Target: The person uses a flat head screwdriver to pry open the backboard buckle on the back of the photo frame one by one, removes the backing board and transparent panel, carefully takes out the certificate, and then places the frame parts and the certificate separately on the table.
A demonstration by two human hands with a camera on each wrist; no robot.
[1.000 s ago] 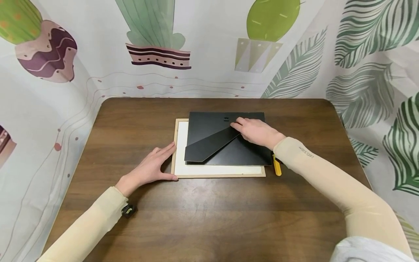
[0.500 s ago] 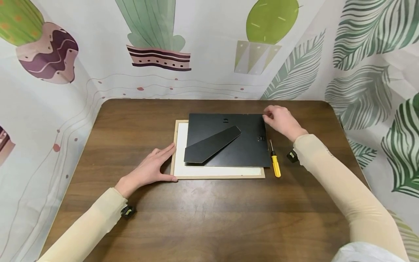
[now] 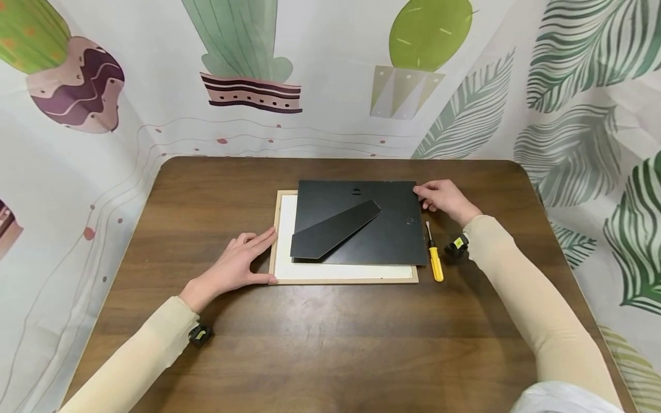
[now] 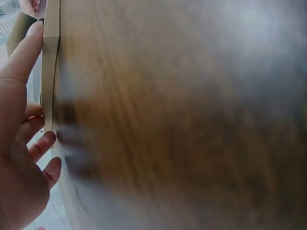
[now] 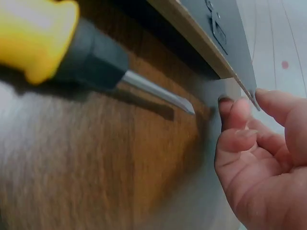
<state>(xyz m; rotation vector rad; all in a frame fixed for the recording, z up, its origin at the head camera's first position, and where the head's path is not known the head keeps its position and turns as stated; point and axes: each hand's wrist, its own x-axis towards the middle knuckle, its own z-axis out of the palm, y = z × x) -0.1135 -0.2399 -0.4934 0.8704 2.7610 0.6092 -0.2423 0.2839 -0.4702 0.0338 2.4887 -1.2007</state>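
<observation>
A black picture-frame backing board point(image 3: 389, 244), with a stand leg point(image 3: 335, 232) on its upper face, lies askew over a light wooden picture frame point(image 3: 346, 281). White shows inside the frame along its left and front sides. My left hand point(image 3: 229, 268) rests against the frame's left end, fingers and thumb spread; the left wrist view has its fingertips touching the wooden edge point(image 4: 49, 72). At the board's far right corner, my right hand point(image 3: 446, 199) pinches the board, thumb above and fingers below. The right wrist view shows that edge point(image 5: 230, 33) raised off the table.
A yellow-handled screwdriver point(image 3: 435, 261) lies just right of the board, below my right hand, its tip pointing away from me. The brown wooden table point(image 3: 330, 350) meets a printed cloth backdrop point(image 3: 330, 57) at its far edge.
My right hand has moved right from the stand leg to the board's far right corner and now pinches it. The screwdriver came into full view. My left hand stays at the frame.
</observation>
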